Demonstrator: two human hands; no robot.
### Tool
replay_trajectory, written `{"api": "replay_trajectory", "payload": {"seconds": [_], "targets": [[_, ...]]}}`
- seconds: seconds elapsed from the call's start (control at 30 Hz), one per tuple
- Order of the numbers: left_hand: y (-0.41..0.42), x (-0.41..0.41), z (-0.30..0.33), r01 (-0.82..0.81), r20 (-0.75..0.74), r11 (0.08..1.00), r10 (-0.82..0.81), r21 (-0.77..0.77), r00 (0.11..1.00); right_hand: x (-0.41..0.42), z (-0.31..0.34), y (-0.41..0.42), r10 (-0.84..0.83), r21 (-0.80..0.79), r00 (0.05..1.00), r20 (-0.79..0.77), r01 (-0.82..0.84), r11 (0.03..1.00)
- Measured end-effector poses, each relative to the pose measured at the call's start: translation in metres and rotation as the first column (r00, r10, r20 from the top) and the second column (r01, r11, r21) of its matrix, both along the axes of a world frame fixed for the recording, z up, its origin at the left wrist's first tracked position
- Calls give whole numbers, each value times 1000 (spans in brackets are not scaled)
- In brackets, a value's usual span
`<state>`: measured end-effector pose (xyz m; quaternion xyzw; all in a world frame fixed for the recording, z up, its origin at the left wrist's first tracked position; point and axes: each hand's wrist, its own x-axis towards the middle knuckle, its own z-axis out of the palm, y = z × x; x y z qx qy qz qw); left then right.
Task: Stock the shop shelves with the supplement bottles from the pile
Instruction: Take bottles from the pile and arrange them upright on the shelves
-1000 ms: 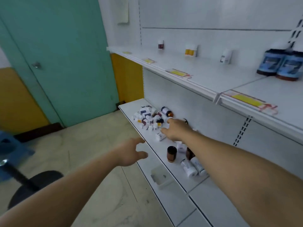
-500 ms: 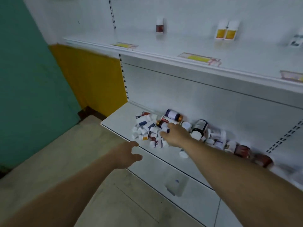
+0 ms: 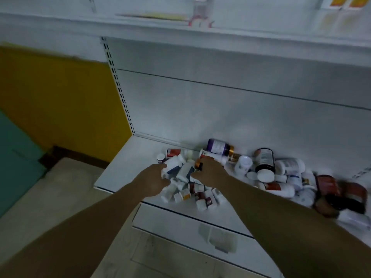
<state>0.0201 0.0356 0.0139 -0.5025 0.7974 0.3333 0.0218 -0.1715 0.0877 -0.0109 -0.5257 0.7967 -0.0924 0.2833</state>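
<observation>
In the head view, both hands reached into the pile (image 3: 200, 177) of supplement bottles on the lower shelf (image 3: 128, 167). The left hand (image 3: 153, 182) curled against a white bottle (image 3: 170, 166); the right hand (image 3: 209, 173) covered others, its grip impossible to tell. Picking seemed underway; next, each hand needed one firm bottle to lift clear.

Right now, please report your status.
Both hands, left and right, in the bottle pile on the low shelf. Grip unclear. Nothing blocking.

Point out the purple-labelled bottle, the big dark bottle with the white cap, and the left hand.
Purple-labelled bottle (image 3: 218, 146), head view, on its label.
Big dark bottle (image 3: 264, 160), head view, on its side label.
Left hand (image 3: 153, 182), head view, on its back.
</observation>
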Motion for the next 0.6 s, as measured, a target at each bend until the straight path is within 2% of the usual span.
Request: {"api": "replay_trajectory", "payload": {"seconds": [0.1,0.17,0.23,0.37,0.5,0.6], "targets": [[-35,-9,-33,48,-51,999,-49,-10,998,8,-20,-21,-8,10,998,-58,9,1000],[-52,-18,-52,70,-92,996,-74,-51,993,9,-29,-31,39,30,987,-158,-35,999],[-63,-25,-70,68,-73,992,-75,-102,994,11,-38,-40,112,77,958,-266,-95,993],[-82,-28,-98,93,-50,986,-101,-139,994,10,-52,-50,176,166,927,-330,-126,978],[-94,-29,-116,102,-31,973,-110,-206,993,11,-51,-53,187,125,919,-348,-153,980],[-90,-28,-108,-14,-213,994,-9,-107,977,9,-43,-50,100,-29,933,-345,-117,993]]}}
